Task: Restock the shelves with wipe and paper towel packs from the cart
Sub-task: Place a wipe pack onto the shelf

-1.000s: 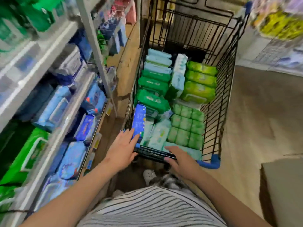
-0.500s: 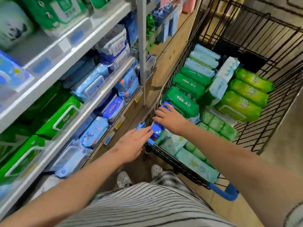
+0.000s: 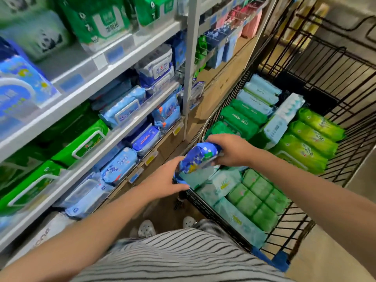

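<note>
Blue wipe pack (image 3: pixel 198 159), long axis diagonal, between hands (image 3: pixel 162 181) (image 3: pixel 230 151)

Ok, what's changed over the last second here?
The right hand let go of the cart and joined the left hand on the blue pack. Both now grip it, and it is raised above the cart's near corner on the side of the shelves. The green packs in the cart lie as before.

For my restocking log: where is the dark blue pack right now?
In the head view the dark blue pack is at centre, gripped by the left hand and right hand above the near-left corner of the cart, over pale teal packs.
</note>
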